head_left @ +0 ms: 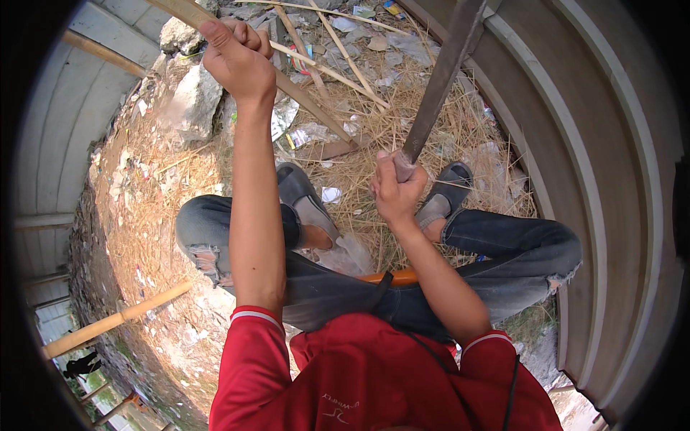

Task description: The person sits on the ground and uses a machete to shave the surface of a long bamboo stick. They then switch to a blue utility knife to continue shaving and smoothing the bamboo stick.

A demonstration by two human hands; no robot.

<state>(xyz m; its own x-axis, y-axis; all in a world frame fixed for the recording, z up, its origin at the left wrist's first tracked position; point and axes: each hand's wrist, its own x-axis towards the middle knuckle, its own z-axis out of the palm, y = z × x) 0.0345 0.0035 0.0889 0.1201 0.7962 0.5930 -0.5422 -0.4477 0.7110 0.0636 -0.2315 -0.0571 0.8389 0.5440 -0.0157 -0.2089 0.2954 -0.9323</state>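
My left hand (241, 61) is closed around a bamboo pole (309, 104) at the upper left. The pole slants from the top edge down to the litter near my feet. Low at centre right, my right hand (397, 188) grips the base of a machete (440, 82) with a long, dark, straight blade. The blade points up and away, and its far end is cut off by the top edge. My fingers mostly hide the handle. Blade and pole are apart. Several thin bamboo strips (338, 75) lie beyond my hands.
Corrugated metal sheeting (575, 144) curves along the right. Pale rocks (194, 100) sit at the upper left. Straw and shavings (366, 172) with scraps cover the ground between my shoes. Another bamboo pole (118, 318) stands out at the left. Something orange (392, 277) lies beneath my legs.
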